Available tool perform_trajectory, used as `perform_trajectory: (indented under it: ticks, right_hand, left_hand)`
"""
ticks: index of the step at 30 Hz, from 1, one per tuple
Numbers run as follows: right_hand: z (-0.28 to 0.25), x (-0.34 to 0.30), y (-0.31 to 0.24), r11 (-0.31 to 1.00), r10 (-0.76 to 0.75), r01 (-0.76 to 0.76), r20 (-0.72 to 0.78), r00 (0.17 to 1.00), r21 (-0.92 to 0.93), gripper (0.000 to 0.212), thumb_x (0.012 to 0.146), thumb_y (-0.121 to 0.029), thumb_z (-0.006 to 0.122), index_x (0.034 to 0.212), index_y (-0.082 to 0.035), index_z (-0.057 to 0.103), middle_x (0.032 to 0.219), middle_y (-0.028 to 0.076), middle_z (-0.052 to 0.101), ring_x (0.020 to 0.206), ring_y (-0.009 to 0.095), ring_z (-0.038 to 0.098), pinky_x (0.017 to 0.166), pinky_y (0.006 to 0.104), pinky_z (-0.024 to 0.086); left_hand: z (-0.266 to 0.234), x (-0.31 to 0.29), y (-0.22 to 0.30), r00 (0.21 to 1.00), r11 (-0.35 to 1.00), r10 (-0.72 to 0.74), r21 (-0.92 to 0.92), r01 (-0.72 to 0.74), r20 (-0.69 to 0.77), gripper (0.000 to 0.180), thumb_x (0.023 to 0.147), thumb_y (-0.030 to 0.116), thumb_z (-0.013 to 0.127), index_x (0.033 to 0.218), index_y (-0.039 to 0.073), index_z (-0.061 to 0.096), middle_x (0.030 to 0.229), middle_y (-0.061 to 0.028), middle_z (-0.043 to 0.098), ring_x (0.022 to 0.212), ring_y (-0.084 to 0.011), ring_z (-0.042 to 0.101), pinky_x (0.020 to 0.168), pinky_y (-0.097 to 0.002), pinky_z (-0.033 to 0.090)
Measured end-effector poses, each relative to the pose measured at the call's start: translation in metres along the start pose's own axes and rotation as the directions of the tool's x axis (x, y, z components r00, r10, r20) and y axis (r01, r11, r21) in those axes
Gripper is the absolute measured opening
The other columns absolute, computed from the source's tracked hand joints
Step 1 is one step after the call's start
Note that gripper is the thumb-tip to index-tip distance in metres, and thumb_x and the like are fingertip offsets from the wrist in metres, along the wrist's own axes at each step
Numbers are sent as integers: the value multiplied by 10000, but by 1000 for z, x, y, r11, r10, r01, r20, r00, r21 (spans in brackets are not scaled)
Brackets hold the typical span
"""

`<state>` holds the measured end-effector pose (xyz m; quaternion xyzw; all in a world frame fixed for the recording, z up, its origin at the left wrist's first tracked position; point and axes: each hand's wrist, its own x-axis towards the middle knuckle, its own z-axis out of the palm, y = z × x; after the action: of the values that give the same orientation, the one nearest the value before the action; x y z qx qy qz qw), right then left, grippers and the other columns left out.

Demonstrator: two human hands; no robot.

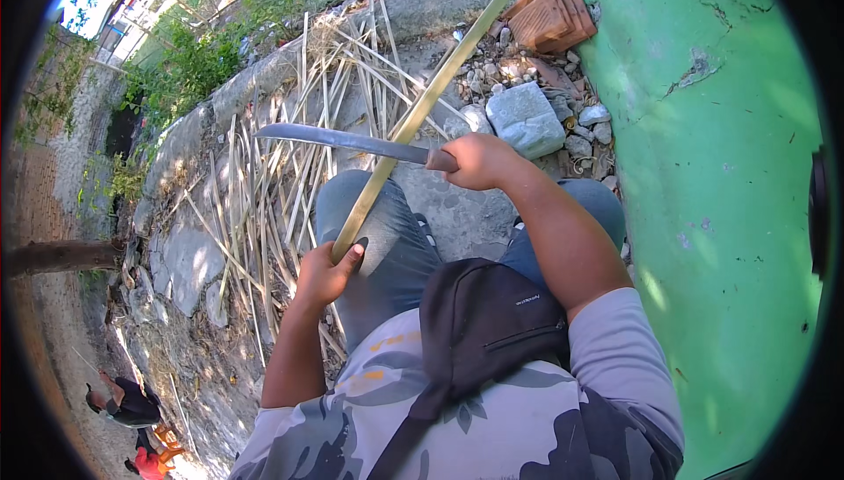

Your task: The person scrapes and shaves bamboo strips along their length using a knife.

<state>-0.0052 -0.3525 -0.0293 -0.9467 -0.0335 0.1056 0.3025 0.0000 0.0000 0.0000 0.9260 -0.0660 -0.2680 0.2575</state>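
- Head view: we sit with our knees up, and our left hand (323, 273) is closed around the lower end of a long bamboo strip (422, 106) that slants up and away toward the top right.
- Our right hand (479, 161) is wrapped tight on the handle of a long knife (343, 140); its blade lies crosswise, pointing left, and meets the strip about midway along it.
- The strip passes over our left jeans leg (387, 234), so a blade that skids off the smooth bamboo could, we judge, run toward that thigh or the left fingers below.
- A heap of cut strips (290, 172) covers the stone ground (189, 256) in front; loose pieces there could snag the long end and jerk it.
- A green wall (730, 181) stands close on our right, with a grey stone block (526, 120) and bricks (552, 18) near it, leaving little elbow room.
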Motion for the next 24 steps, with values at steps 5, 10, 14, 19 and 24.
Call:
perform_trajectory:
  ticks: [5, 10, 14, 19, 24]
  right_hand:
    - [-7, -6, -9, 987, 70, -57, 84, 994, -149, 270, 810, -312, 726, 1037, -164, 731, 1028, 122, 738, 1005, 335, 696, 877, 457, 544]
    - [-17, -10, -9, 980, 90, -75, 74, 993, -185, 265, 799, -287, 727, 1031, -158, 734, 1018, 126, 737, 999, 334, 698, 877, 449, 544]
    - [-15, -4, 4, 977, 208, -207, -19, 978, 44, 248, 777, -244, 712, 1004, -148, 738, 1006, 130, 738, 992, 338, 699, 873, 442, 546]
    - [8, 3, -3, 996, 92, -92, 38, 995, -10, 249, 790, -283, 712, 981, -126, 736, 972, 144, 736, 960, 352, 698, 844, 450, 543]
    - [-1, -1, -9, 988, 12, 9, 134, 991, -156, 321, 821, -355, 678, 1045, -134, 738, 1012, 152, 737, 992, 374, 690, 871, 454, 541]
  left_hand:
    - [5, 0, 4, 999, 1000, 22, -3, -22, -35, 583, 906, 526, 732, 1015, -47, 713, 754, -148, 691, 708, -240, 664, 682, -389, 512]
    - [-2, -4, 3, 997, 997, 72, -14, -72, -6, 570, 912, 508, 728, 1014, -53, 710, 742, -144, 688, 694, -230, 662, 671, -385, 510]
    - [-3, -4, 0, 996, 996, 84, -22, -84, 2, 522, 922, 447, 734, 1001, -68, 703, 710, -90, 668, 655, -163, 618, 617, -366, 483]
    - [-2, -5, 6, 996, 997, 75, 20, -74, -46, 536, 923, 481, 712, 972, -53, 710, 690, -107, 660, 642, -193, 627, 620, -377, 484]
    - [-7, -6, 14, 997, 987, 74, 143, -71, -21, 550, 924, 501, 692, 947, -49, 711, 695, -154, 668, 657, -262, 661, 636, -408, 493]
